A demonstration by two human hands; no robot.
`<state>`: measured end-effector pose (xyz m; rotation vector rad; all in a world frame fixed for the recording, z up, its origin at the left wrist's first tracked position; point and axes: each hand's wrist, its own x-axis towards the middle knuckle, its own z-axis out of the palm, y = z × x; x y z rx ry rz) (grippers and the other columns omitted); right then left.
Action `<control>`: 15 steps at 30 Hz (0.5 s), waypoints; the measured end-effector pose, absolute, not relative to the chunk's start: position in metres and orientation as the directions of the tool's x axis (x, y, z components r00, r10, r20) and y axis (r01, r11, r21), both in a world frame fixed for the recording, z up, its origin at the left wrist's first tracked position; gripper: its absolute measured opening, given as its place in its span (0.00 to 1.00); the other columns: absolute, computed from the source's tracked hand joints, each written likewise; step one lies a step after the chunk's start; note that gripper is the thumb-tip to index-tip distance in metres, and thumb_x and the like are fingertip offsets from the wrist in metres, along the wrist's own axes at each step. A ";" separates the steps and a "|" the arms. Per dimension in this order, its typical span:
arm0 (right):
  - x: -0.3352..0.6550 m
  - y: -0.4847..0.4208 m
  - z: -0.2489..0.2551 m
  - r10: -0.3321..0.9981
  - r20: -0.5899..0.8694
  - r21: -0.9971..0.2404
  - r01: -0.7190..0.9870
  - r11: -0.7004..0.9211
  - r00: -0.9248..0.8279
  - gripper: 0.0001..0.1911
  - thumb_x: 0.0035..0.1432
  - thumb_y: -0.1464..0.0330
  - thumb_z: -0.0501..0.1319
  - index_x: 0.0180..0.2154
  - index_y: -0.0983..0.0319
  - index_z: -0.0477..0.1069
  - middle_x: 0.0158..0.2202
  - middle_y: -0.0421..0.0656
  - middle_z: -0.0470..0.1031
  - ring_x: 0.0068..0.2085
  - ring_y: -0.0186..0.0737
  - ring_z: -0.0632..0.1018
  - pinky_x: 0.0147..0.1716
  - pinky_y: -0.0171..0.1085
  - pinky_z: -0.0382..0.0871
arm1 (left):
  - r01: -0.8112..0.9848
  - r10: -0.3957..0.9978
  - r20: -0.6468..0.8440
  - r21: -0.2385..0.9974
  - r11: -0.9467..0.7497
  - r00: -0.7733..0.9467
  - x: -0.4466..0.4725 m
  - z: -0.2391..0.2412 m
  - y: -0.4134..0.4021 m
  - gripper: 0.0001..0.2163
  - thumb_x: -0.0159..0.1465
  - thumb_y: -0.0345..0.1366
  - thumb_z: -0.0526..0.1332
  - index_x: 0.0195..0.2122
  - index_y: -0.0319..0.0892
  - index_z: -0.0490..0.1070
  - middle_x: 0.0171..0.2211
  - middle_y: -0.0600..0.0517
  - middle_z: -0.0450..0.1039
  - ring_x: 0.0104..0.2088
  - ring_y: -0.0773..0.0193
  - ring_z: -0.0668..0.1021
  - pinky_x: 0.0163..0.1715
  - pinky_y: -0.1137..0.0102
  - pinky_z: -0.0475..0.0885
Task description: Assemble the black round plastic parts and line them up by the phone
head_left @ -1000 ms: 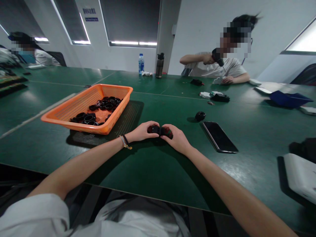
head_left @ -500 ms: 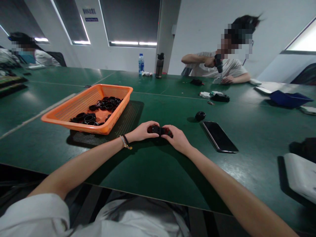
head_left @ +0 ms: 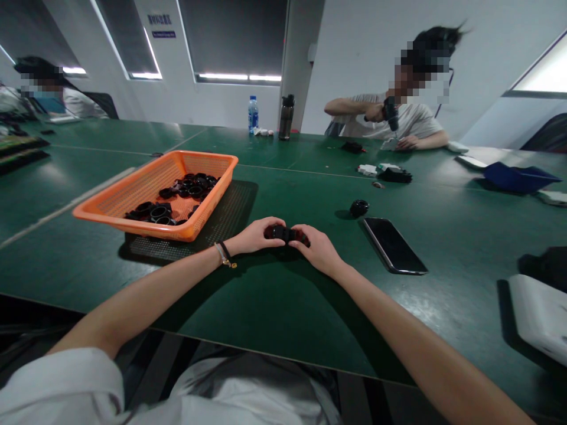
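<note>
Both my hands grip one black part with round, ring-like ends [head_left: 286, 234], low over the green table. My left hand [head_left: 257, 236] has its thumb and fingers closed around the left end. At the other end, my right hand [head_left: 316, 248] pinches the part between thumb and fingers. My fingers cover much of it, so its exact kind cannot be made out. To the left stands an orange plastic basket [head_left: 133, 227] holding several black ring-shaped parts [head_left: 195, 186]. A small black round piece [head_left: 359, 207] sits to the right of my hands.
A phone [head_left: 394, 245] lies right of my right hand, and a white case [head_left: 540, 316] is at the far right. Across the green table [head_left: 274, 307] a person works with a power drill [head_left: 391, 113]. Bottles [head_left: 286, 118] and a blue tray [head_left: 520, 178] stand farther back.
My hands and the black part stay almost exactly in place. Across the table, the person's head and drill have shifted very slightly left.
</note>
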<state>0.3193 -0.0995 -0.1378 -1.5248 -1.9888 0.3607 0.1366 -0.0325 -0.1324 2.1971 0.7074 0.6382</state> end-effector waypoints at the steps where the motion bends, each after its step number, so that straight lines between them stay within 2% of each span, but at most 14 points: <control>1: 0.319 -0.100 -0.138 0.942 0.294 -0.547 0.780 0.303 -0.160 0.10 0.53 0.69 0.59 0.40 0.62 0.68 0.34 0.44 0.72 0.32 0.37 0.72 0.34 0.38 0.66 | 0.289 0.651 0.223 0.760 -0.582 0.726 0.137 -0.133 -0.032 0.18 0.53 0.37 0.64 0.44 0.37 0.67 0.41 0.47 0.70 0.41 0.62 0.72 0.43 0.67 0.67; 15: 0.320 -0.099 -0.139 0.938 0.302 -0.537 0.784 0.313 -0.168 0.10 0.55 0.68 0.58 0.40 0.63 0.67 0.33 0.44 0.72 0.32 0.38 0.72 0.33 0.38 0.66 | 0.289 0.649 0.224 0.757 -0.586 0.727 0.137 -0.132 -0.033 0.18 0.53 0.37 0.64 0.43 0.37 0.67 0.40 0.48 0.70 0.40 0.63 0.72 0.42 0.68 0.67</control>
